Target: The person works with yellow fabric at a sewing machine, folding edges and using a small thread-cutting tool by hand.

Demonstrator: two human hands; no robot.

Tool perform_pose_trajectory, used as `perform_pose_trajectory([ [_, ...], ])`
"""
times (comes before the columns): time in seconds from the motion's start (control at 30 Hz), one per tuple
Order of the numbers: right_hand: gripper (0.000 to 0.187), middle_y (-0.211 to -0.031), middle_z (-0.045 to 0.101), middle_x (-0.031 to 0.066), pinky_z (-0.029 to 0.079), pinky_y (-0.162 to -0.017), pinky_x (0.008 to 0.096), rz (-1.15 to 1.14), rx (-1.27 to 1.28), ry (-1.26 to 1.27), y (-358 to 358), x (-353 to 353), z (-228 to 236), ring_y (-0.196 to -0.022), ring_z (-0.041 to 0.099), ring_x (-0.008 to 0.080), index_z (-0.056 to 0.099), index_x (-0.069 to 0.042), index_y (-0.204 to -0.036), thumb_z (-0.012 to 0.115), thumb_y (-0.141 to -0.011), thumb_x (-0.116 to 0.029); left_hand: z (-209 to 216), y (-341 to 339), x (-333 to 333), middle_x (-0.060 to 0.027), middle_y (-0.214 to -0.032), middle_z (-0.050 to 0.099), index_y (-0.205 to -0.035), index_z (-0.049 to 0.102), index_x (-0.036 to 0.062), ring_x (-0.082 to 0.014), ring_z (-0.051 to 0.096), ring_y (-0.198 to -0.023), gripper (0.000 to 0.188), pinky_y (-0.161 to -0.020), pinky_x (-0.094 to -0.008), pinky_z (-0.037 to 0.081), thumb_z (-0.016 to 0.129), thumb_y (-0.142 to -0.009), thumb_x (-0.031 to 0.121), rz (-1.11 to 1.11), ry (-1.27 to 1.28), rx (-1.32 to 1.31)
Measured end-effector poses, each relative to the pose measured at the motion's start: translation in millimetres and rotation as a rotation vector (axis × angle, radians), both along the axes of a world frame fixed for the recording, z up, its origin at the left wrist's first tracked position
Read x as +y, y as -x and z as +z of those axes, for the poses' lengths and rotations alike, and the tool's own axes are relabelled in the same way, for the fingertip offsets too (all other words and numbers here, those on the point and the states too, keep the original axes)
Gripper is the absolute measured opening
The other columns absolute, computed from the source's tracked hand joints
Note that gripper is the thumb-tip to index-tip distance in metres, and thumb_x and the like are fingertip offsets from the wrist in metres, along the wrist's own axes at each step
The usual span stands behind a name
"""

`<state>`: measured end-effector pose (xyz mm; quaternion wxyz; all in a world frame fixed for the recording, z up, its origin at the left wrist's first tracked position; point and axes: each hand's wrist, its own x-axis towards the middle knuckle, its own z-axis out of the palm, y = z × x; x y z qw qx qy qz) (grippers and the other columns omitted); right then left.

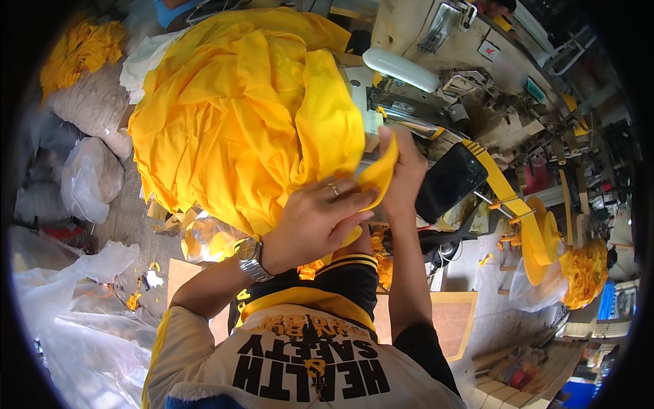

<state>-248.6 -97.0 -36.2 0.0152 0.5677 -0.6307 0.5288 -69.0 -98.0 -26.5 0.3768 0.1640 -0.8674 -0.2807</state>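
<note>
A large heap of bright yellow fabric (225, 116) fills the space in front of me, to the left of a sewing machine (415, 123). At its near right edge, my left hand (320, 211), with a ring and a metal watch, grips a fold of the cloth, fingers bent over it. My right hand (407, 170) pinches a raised yellow flap of fabric (381, 170) beside the machine's front; its fingertips are slightly blurred. The flap stretches between both hands. Whether it is joined to the rest of the heap there, I cannot tell.
A black phone (451, 183) sits close to my right wrist. Beyond it hangs a roll of yellow strip (541, 235) on a rod. More yellow cloth (584, 273) lies in a bag at right. Plastic sheeting (82, 307) and stuffed sacks (95, 109) are at left.
</note>
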Motion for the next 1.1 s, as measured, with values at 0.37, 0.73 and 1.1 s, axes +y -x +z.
perform_pose_trajectory([
  [0.37, 0.023, -0.062, 0.044, -0.0061, 0.032, -0.053, 0.0207, 0.4, -0.602, -0.462, -20, 54, -52, -0.057, 0.038, 0.0014, 0.061, 0.0, -0.088, 0.075, -0.085, -0.018, 23, 27, -129, -0.0003, -0.112, 0.062, -0.095, 0.07, 0.0085, -0.0219, 0.051, -0.11, 0.015, -0.098, -0.0386, 0.033, 0.07, -0.081, 0.016, -0.038, 0.366, -0.28],
  [0.73, 0.012, -0.065, 0.055, -0.004, 0.027, -0.047, 0.0175, 0.404, -0.817, -0.368, 5, 111, -6, -0.053, 0.041, 0.0, 0.064, 0.001, -0.084, 0.07, -0.088, -0.009, 119, -33, -205, 0.0033, -0.061, 0.045, -0.059, 0.044, 0.0086, -0.005, 0.039, -0.056, 0.029, -0.053, -0.024, 0.032, 0.066, -0.078, 0.004, -0.233, -0.184, 0.118],
  [1.1, 0.018, -0.097, 0.052, 0.0, 0.043, -0.075, 0.0246, -0.375, -0.418, 0.372, 99, 236, 47, -0.091, 0.048, 0.0087, 0.058, -0.006, -0.104, 0.066, -0.088, -0.008, 124, -43, -214, -0.0068, -0.065, 0.059, -0.079, 0.066, 0.002, -0.0185, 0.05, -0.059, 0.03, -0.058, -0.0305, 0.039, 0.082, -0.072, 0.027, 0.145, 0.41, -0.272],
])
